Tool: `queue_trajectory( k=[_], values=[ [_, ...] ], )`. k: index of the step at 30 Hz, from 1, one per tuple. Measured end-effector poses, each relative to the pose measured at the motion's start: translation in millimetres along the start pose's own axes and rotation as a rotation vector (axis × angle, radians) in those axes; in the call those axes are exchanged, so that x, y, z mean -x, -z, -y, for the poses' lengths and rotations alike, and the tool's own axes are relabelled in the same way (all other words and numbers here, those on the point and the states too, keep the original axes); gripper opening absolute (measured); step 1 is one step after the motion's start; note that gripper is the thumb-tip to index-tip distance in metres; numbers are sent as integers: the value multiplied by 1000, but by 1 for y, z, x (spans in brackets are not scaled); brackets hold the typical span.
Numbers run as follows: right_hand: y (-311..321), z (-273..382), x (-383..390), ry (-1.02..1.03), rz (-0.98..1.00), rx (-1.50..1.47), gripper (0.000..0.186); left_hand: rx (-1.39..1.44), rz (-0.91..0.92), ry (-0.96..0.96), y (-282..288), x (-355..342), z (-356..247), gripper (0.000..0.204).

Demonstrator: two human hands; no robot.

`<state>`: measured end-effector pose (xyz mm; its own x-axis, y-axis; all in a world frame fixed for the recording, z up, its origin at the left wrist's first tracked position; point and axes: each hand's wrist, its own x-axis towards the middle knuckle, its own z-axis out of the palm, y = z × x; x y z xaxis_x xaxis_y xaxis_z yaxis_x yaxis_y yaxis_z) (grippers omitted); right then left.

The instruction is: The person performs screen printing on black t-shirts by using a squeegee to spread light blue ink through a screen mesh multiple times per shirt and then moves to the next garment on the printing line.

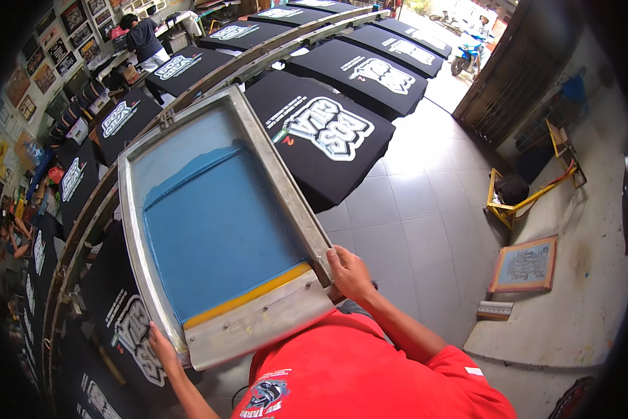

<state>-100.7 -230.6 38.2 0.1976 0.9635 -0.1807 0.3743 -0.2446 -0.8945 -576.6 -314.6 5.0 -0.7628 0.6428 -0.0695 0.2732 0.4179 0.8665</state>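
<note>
Between my hands is a screen-printing frame (283, 183) with metal rails, tilted and raised over the row of black shirts. Blue coating covers most of its mesh (219, 230), with a paler band at the far end. A wide squeegee (258, 314) with a metal holder and yellow blade lies across the frame's near end. My left hand (164, 349) is closed on the left rail near the bottom corner. On the opposite rail, my right hand (350, 272) grips beside the squeegee's end. The nearest fully visible black shirt (279, 105), printed with white and grey lettering, lies just beyond the frame.
Long metal rails (223, 73) curve between two rows of printed black shirts. Another person (145, 43) bends over a bench at the back left. At right, a wooden-edged screen (525, 265) leans by a yellow metal stand (537, 197). A blue motorbike (469, 52) stands by the doorway.
</note>
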Motion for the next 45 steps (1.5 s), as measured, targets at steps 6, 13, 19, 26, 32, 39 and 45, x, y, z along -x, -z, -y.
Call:
queue_trajectory(
  k=[6, 13, 19, 26, 32, 39, 45],
  values=[
    [82, -27, -129, 33, 163, 115, 53, 24, -5, 73, -96, 77, -46, 69],
    [188, -31, -251, 73, 345, 101, 59, -18, -209, 237, -205, 188, -106, 77],
    [237, -34, -317, 78, 441, 102, 61, 32, -223, 329, -253, 224, -118, 80],
    [263, -48, -381, 86, 469, 128, 63, 8, -291, 364, -327, 234, -163, 80],
    [292, -69, -438, 112, 460, 63, 63, 17, -261, 422, -390, 244, -196, 80],
    [327, -87, -508, 91, 522, 86, 66, 69, -227, 430, -452, 263, -228, 79],
    [346, -92, -531, 61, 532, 33, 66, 93, -231, 404, -467, 266, -224, 72]
  ],
)
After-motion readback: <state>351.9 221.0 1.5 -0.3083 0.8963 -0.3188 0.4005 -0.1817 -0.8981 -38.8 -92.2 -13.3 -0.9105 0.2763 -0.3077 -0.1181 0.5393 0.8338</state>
